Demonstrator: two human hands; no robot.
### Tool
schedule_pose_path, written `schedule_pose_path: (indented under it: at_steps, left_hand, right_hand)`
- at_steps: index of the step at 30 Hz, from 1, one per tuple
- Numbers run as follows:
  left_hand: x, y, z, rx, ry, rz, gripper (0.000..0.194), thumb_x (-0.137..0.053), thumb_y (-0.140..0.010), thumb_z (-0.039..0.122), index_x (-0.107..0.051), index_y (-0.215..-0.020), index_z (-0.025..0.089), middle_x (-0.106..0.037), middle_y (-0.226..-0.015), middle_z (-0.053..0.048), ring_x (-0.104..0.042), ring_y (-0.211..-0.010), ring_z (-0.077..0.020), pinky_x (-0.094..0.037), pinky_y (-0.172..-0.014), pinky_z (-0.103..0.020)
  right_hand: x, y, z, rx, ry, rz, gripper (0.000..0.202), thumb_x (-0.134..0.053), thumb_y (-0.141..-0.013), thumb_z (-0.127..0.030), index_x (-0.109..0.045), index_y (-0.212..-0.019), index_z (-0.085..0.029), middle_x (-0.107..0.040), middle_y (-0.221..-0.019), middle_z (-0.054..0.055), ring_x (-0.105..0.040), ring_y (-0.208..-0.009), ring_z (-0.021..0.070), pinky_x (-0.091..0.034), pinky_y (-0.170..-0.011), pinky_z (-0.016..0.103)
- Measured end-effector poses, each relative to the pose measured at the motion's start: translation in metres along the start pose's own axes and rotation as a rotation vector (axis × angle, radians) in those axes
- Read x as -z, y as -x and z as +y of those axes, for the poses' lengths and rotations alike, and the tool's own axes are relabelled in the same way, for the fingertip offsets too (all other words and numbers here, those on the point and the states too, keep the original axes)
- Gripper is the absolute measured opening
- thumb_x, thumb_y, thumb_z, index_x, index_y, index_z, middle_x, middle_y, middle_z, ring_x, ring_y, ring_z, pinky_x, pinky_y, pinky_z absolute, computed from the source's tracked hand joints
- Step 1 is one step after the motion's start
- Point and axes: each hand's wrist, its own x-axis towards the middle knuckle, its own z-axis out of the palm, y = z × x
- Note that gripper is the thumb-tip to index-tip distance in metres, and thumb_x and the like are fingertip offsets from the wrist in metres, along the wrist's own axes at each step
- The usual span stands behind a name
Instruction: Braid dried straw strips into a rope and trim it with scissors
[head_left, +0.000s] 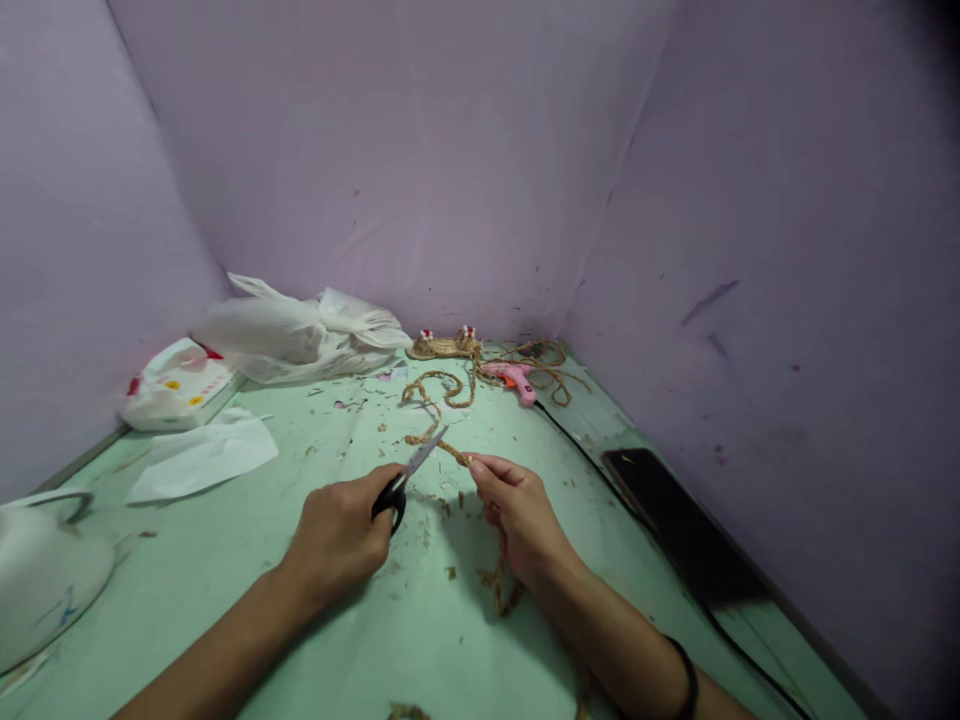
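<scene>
My left hand (341,530) is closed round the black handles of a pair of scissors (420,458). The blades point up and to the right, near the braided rope. Between thumb and fingertips, my right hand (517,510) pinches this brown braided rope (450,448). One stretch of it winds away toward the back of the table, and another hangs below my right palm. Part of the rope is hidden by my right fingers. Small brown fibre scraps (452,573) lie on the table between and below my hands.
A pink glue gun (517,382) trails a black cord rightward, past a dark phone-like slab (675,520). Behind are a woven piece with red and white trims (442,347) and a white plastic bag (300,335). At left are a white box (195,385) and tissue (210,460).
</scene>
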Motion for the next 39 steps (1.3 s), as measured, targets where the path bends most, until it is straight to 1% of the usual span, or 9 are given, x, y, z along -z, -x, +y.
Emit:
schedule_pose_path:
  at_steps: [2,6,9,11,13,18,20,31,39]
  left_hand:
    - [-0.001,0.000,0.000,0.026,-0.002,0.050,0.041,-0.042,-0.073,0.022,-0.054,-0.112,0.030,-0.068,-0.090,0.003,-0.063,-0.077,-0.0172,-0.041,-0.065,-0.024]
    - [-0.002,0.000,0.000,0.038,-0.024,0.111,0.040,-0.041,-0.074,0.025,-0.054,-0.112,0.029,-0.068,-0.089,0.002,-0.063,-0.074,-0.0163,-0.041,-0.064,-0.023]
    - [-0.003,0.000,-0.001,0.039,-0.049,0.122,0.041,-0.041,-0.075,0.025,-0.052,-0.114,0.029,-0.068,-0.086,0.002,-0.063,-0.070,-0.0164,-0.041,-0.063,-0.024]
    - [-0.004,0.000,-0.002,0.038,-0.054,0.136,0.041,-0.041,-0.074,0.024,-0.052,-0.113,0.029,-0.068,-0.085,0.002,-0.063,-0.070,-0.0165,-0.042,-0.063,-0.024]
    - [-0.005,0.001,-0.003,-0.002,-0.042,0.154,0.040,-0.041,-0.074,0.024,-0.053,-0.112,0.029,-0.068,-0.091,0.002,-0.063,-0.076,-0.0166,-0.043,-0.066,-0.024]
    - [-0.006,0.003,-0.002,-0.186,-0.103,0.149,0.048,-0.046,-0.070,0.023,-0.049,-0.118,0.024,-0.062,-0.107,-0.004,-0.060,-0.088,-0.0212,-0.044,-0.074,-0.030]
    - [-0.006,0.004,-0.002,-0.235,-0.159,0.135,0.050,-0.047,-0.069,0.022,-0.048,-0.119,0.023,-0.062,-0.105,-0.006,-0.059,-0.085,-0.0225,-0.043,-0.072,-0.032]
    - [0.000,0.002,-0.007,-0.341,-0.255,0.107,0.056,-0.043,-0.069,0.016,-0.043,-0.125,0.019,-0.059,-0.099,-0.009,-0.056,-0.079,-0.0216,-0.043,-0.069,-0.034]
    - [-0.002,0.001,-0.009,-0.332,-0.246,-0.008,0.061,-0.040,-0.068,0.011,-0.038,-0.128,0.019,-0.060,-0.095,-0.009,-0.058,-0.075,-0.0209,-0.044,-0.065,-0.033]
  right_hand:
    - [0.001,-0.001,-0.004,-0.147,-0.203,-0.075,0.020,-0.060,-0.070,-0.028,-0.065,-0.075,-0.009,-0.039,-0.052,-0.004,-0.026,-0.043,0.0033,-0.014,-0.036,0.015]
    - [0.006,-0.005,-0.007,-0.632,-0.543,-0.344,0.019,-0.044,-0.079,-0.015,-0.059,-0.082,-0.003,-0.041,-0.057,-0.001,-0.030,-0.043,0.0022,-0.019,-0.034,0.010]
    - [0.010,-0.005,-0.008,-0.795,-0.639,-0.515,0.018,-0.045,-0.079,-0.010,-0.057,-0.090,-0.002,-0.041,-0.058,-0.001,-0.033,-0.045,0.0014,-0.026,-0.037,0.007]
    - [0.010,-0.004,-0.008,-0.769,-0.627,-0.561,0.014,-0.053,-0.075,-0.009,-0.057,-0.087,-0.004,-0.043,-0.058,-0.002,-0.035,-0.045,0.0007,-0.027,-0.038,0.006]
    - [0.009,-0.003,-0.009,-0.673,-0.537,-0.531,0.014,-0.061,-0.068,-0.009,-0.059,-0.082,-0.006,-0.046,-0.058,-0.001,-0.036,-0.045,0.0001,-0.025,-0.037,0.006]
    - [0.003,-0.001,-0.008,-0.204,-0.095,-0.192,0.018,-0.071,-0.056,-0.020,-0.062,-0.067,-0.009,-0.052,-0.048,-0.002,-0.037,-0.037,0.0016,-0.026,-0.034,0.013]
    - [0.001,0.000,-0.007,-0.112,0.033,-0.111,0.017,-0.070,-0.053,-0.020,-0.062,-0.064,-0.010,-0.053,-0.044,-0.003,-0.037,-0.034,0.0028,-0.026,-0.033,0.016]
    - [-0.002,0.003,-0.004,-0.087,0.227,-0.168,0.020,-0.064,-0.055,-0.020,-0.070,-0.072,-0.012,-0.046,-0.042,-0.006,-0.023,-0.034,0.0012,-0.015,-0.036,0.019]
    - [0.000,0.003,-0.002,0.086,0.301,-0.219,0.018,-0.064,-0.058,-0.022,-0.073,-0.072,-0.016,-0.053,-0.048,-0.002,-0.031,-0.043,0.0054,-0.021,-0.040,0.020]
